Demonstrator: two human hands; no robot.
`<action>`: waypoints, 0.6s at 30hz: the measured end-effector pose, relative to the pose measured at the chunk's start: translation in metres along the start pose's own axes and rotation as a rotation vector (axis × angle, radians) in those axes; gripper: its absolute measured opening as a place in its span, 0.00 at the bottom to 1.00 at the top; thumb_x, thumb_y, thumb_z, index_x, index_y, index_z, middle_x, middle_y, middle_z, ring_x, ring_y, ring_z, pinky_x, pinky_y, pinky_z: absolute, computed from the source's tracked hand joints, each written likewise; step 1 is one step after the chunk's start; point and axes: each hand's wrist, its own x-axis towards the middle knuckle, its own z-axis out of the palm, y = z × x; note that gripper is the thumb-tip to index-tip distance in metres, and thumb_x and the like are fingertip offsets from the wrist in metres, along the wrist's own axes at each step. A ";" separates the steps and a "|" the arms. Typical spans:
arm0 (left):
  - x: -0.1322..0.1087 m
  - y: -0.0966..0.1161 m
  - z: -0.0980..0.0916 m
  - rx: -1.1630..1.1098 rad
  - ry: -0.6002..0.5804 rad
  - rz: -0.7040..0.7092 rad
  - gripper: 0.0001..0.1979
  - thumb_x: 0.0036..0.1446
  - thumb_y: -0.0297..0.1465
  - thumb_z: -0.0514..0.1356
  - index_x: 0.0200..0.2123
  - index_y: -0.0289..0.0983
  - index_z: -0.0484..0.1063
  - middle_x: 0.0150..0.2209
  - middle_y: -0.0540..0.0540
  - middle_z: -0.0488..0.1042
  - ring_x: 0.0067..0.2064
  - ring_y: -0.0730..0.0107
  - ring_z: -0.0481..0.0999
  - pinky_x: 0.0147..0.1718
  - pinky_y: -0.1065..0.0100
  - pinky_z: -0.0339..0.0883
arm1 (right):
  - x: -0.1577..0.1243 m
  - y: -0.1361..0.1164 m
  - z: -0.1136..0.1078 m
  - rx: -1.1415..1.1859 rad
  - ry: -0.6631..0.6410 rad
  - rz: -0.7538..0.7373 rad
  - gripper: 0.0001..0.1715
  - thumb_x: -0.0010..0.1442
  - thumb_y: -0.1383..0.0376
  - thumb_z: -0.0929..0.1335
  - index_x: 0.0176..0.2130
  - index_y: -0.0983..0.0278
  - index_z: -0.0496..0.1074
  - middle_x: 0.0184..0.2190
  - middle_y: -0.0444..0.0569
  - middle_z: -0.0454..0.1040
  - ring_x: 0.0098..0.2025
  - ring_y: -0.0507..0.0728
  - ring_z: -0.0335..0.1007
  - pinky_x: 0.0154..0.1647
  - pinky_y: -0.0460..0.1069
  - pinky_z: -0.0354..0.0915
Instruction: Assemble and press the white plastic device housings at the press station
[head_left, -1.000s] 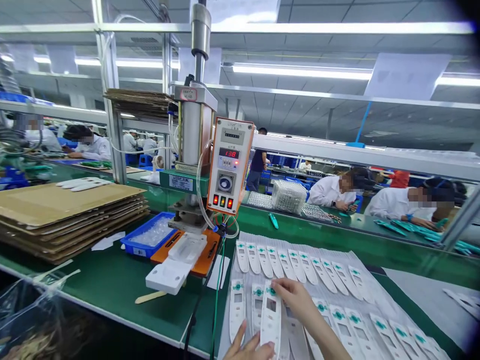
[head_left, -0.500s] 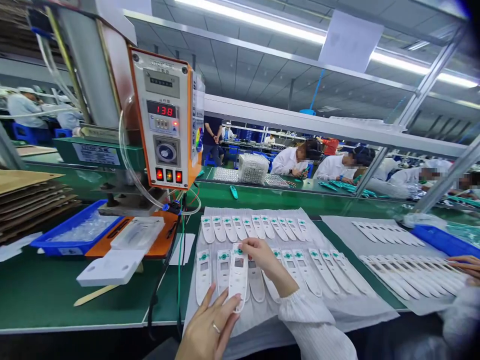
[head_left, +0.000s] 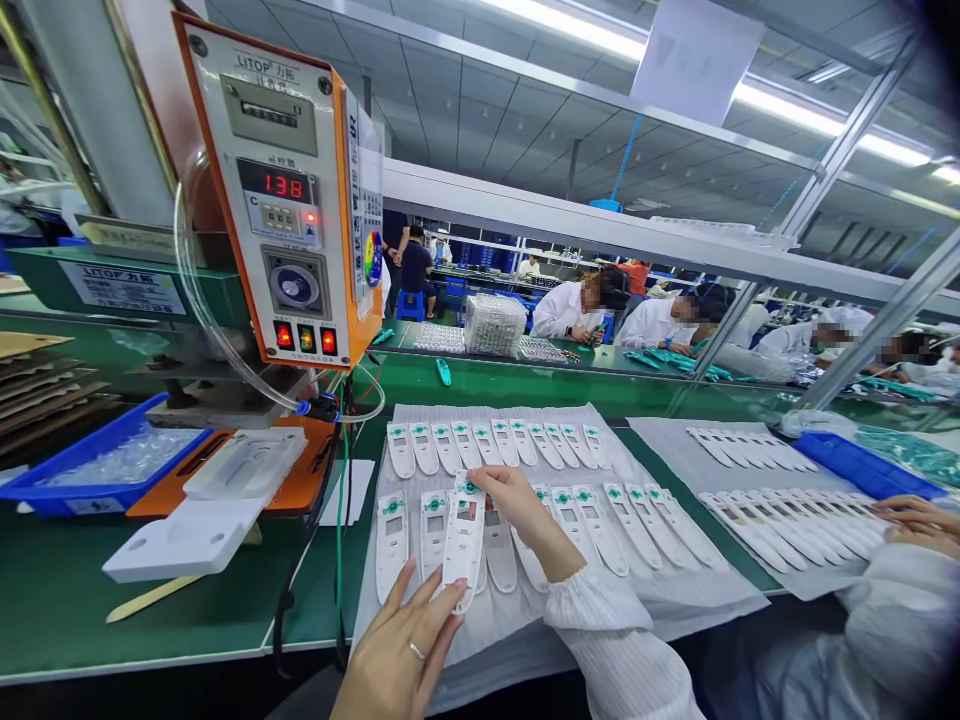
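Note:
A long white plastic housing [head_left: 463, 540] with a small window and a green patterned piece at its top end is held tilted above the others. My left hand [head_left: 409, 640], with a ring on one finger, grips its lower end. The fingers of my right hand [head_left: 517, 505] pinch its upper end near the green piece. Under and around it, similar white housings [head_left: 574, 525] lie in two rows on a white foam sheet [head_left: 600, 630], each with a green piece at its top.
To the left stands a press with an orange control box [head_left: 281, 200] reading 138, above a white fixture [head_left: 187, 535]. A blue tray [head_left: 97, 480] holds clear plastic pieces. At right, a co-worker's hand [head_left: 919, 515] is beside more housings [head_left: 795, 525]. Cables [head_left: 341, 540] hang over the table edge.
The view has swung slightly, and the press looms larger at left. Both my hands keep hold of the same housing, with little change in their grip.

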 end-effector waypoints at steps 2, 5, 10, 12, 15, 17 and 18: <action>0.002 0.001 0.000 0.004 0.003 0.005 0.18 0.61 0.23 0.56 0.55 0.33 0.65 0.43 0.48 0.81 0.52 0.74 0.77 0.64 0.62 0.54 | 0.001 0.001 0.000 -0.005 0.000 -0.001 0.26 0.46 0.43 0.69 0.23 0.63 0.70 0.17 0.41 0.63 0.21 0.48 0.53 0.26 0.47 0.50; 0.005 0.002 -0.001 0.000 0.029 0.012 0.16 0.63 0.23 0.55 0.53 0.31 0.66 0.41 0.47 0.81 0.51 0.75 0.77 0.64 0.62 0.54 | 0.000 0.002 -0.001 -0.020 -0.005 -0.004 0.27 0.44 0.43 0.70 0.24 0.64 0.71 0.16 0.41 0.62 0.21 0.48 0.53 0.25 0.46 0.50; 0.004 0.003 0.000 -0.008 0.063 -0.007 0.14 0.63 0.21 0.54 0.51 0.31 0.68 0.40 0.48 0.81 0.51 0.77 0.77 0.65 0.63 0.53 | 0.000 0.005 -0.001 -0.050 -0.025 -0.010 0.28 0.46 0.41 0.70 0.25 0.64 0.72 0.16 0.42 0.65 0.21 0.49 0.55 0.24 0.46 0.53; 0.001 0.003 0.000 0.008 0.060 -0.034 0.13 0.63 0.22 0.54 0.51 0.32 0.68 0.41 0.49 0.81 0.51 0.77 0.77 0.65 0.63 0.53 | -0.001 0.006 0.000 -0.063 -0.025 -0.023 0.29 0.47 0.41 0.70 0.29 0.64 0.74 0.21 0.44 0.71 0.24 0.51 0.61 0.28 0.47 0.59; -0.004 0.000 -0.001 0.055 0.061 -0.091 0.13 0.63 0.22 0.54 0.51 0.32 0.68 0.42 0.49 0.81 0.49 0.79 0.77 0.66 0.64 0.51 | -0.002 0.010 0.001 -0.080 -0.008 -0.053 0.34 0.48 0.39 0.69 0.41 0.62 0.75 0.30 0.48 0.76 0.33 0.55 0.70 0.37 0.50 0.66; -0.008 -0.004 -0.003 0.094 0.076 -0.131 0.12 0.64 0.23 0.54 0.50 0.31 0.68 0.41 0.49 0.81 0.47 0.79 0.78 0.67 0.64 0.49 | -0.005 0.013 0.002 -0.094 -0.007 -0.068 0.38 0.50 0.37 0.67 0.46 0.63 0.73 0.33 0.50 0.77 0.37 0.57 0.72 0.41 0.52 0.67; -0.009 -0.007 -0.004 0.118 0.086 -0.149 0.12 0.64 0.23 0.54 0.50 0.31 0.68 0.41 0.48 0.81 0.46 0.79 0.79 0.67 0.64 0.48 | -0.006 0.014 0.002 -0.102 -0.010 -0.074 0.40 0.50 0.37 0.67 0.47 0.64 0.73 0.34 0.51 0.77 0.39 0.58 0.73 0.42 0.52 0.67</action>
